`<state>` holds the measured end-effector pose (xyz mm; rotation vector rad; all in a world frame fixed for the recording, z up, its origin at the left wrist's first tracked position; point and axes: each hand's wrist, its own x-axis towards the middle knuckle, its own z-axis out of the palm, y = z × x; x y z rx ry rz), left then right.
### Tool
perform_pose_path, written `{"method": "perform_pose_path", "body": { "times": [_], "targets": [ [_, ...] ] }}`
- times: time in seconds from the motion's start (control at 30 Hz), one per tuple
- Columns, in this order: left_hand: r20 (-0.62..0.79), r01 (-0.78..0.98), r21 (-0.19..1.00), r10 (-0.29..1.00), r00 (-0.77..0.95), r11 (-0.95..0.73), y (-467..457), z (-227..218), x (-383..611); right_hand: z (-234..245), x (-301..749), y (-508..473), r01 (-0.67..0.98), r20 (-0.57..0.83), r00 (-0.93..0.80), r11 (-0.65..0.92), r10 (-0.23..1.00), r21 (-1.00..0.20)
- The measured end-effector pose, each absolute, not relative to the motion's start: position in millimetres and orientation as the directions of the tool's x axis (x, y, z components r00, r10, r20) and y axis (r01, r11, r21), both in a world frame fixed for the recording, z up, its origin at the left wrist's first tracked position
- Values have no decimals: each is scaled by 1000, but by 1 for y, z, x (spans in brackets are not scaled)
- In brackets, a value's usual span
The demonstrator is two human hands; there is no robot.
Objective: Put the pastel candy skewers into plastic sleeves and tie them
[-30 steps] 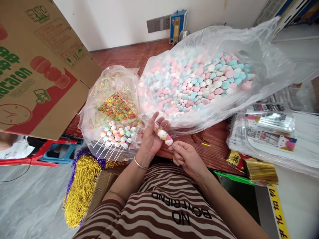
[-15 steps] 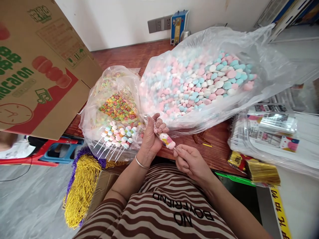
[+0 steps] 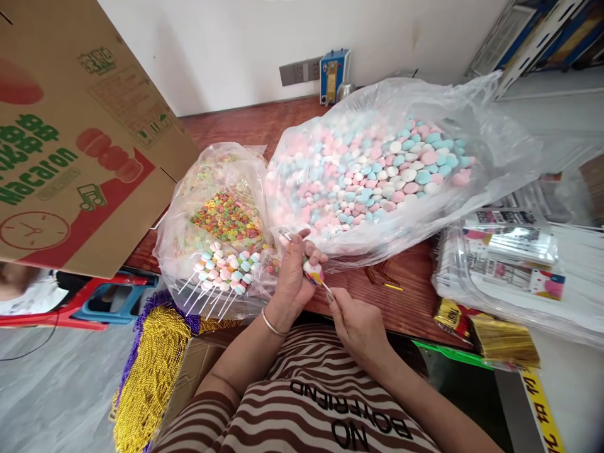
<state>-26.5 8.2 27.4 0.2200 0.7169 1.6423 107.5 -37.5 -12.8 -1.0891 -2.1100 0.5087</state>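
A marshmallow pop [image 3: 313, 273] in a small printed clear wrapper lies in my left hand [image 3: 296, 267], whose fingers are curled round it. Its thin white stick [image 3: 325, 287] points down toward my right hand [image 3: 358, 322], which pinches the stick's end. The left fingers hide part of the wrapper. Just left of my hands, several finished marshmallow sticks [image 3: 226, 267] lie on a clear bag of small coloured candy rings [image 3: 226, 217]. Beyond my hands spreads a large clear bag of pink, white and blue marshmallows [image 3: 396, 167].
A macaron carton [image 3: 94, 157] stands at the left above a red and blue stool [image 3: 113, 305]. Gold beaded strands [image 3: 151, 371] hang by the table. Printed wrappers [image 3: 512, 280] and gold twist ties [image 3: 507, 340] lie right. A blue device [image 3: 334, 75] stands by the wall.
The pop now sits closer in my left hand, and more of its white stick shows between my hands. My right hand has moved slightly down. The whole view has shifted a little.
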Motion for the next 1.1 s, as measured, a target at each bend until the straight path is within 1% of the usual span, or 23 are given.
{"method": "perform_pose_path", "body": {
  "times": [0.07,0.17,0.27,0.37,0.43,0.53,0.57,0.6,0.63,0.67,0.7,0.77,0.83,0.9,0.93,0.97,1.0,1.03,1.07,1.1],
  "targets": [
    [-218,-754,656,953,-212,-17,3,25,-18,-18,102,-35,596,446,-368,576,816,-560],
    [-187,-660,752,962,-201,9,-6,21,-9,-22,95,-28,628,473,-307,549,826,-552],
    [-217,-602,792,968,-123,101,-16,19,-9,-27,94,-26,648,523,-260,548,812,-529],
    [-277,-589,788,958,-77,180,-24,16,-8,-31,97,-29,656,536,-242,543,809,-524],
    [-291,-581,794,951,-103,180,-28,12,-5,-33,98,-31,608,468,-234,504,852,-614],
    [-250,-536,834,955,-161,128,-31,3,0,-33,99,-32,464,296,-236,375,926,-803],
    [-239,-529,841,956,-171,116,-32,0,2,-33,99,-32,446,260,-229,339,938,-828],
    [-237,-529,841,956,-175,111,-32,-3,4,-34,99,-32,462,252,-208,323,945,-826],
    [-240,-536,836,955,-173,113,-31,-4,5,-35,100,-31,508,276,-177,327,945,-797],
    [-243,-545,831,955,-171,114,-31,-6,6,-36,100,-30,574,325,-144,346,935,-742],
    [-243,-549,828,955,-172,112,-30,-6,7,-37,102,-29,640,388,-128,375,912,-670],
    [-243,-540,834,955,-172,115,-30,-4,9,-41,104,-27,729,515,-165,456,841,-510],
    [-256,-546,827,955,-150,136,-31,1,10,-44,108,-25,740,605,-233,542,761,-397],
    [-273,-596,786,957,-95,165,-32,8,10,-45,110,-23,711,662,-246,596,708,-373],
    [-274,-622,763,959,-68,174,-33,11,9,-44,112,-23,686,677,-229,609,700,-398],
    [-273,-637,749,961,-51,179,-33,14,7,-43,113,-23,650,675,-204,614,709,-447],
    [-271,-638,748,962,-43,182,-33,16,6,-41,113,-24,600,654,-176,607,736,-522],
    [-268,-624,759,963,-41,184,-33,17,3,-38,114,-25,530,606,-148,580,782,-619],
    [-263,-605,774,964,-40,186,-32,16,1,-35,114,-26,431,528,-126,526,840,-733],
    [-258,-591,785,965,-35,189,-31,15,-2,-31,114,-28,296,419,-119,435,900,-851]
  ]
}}
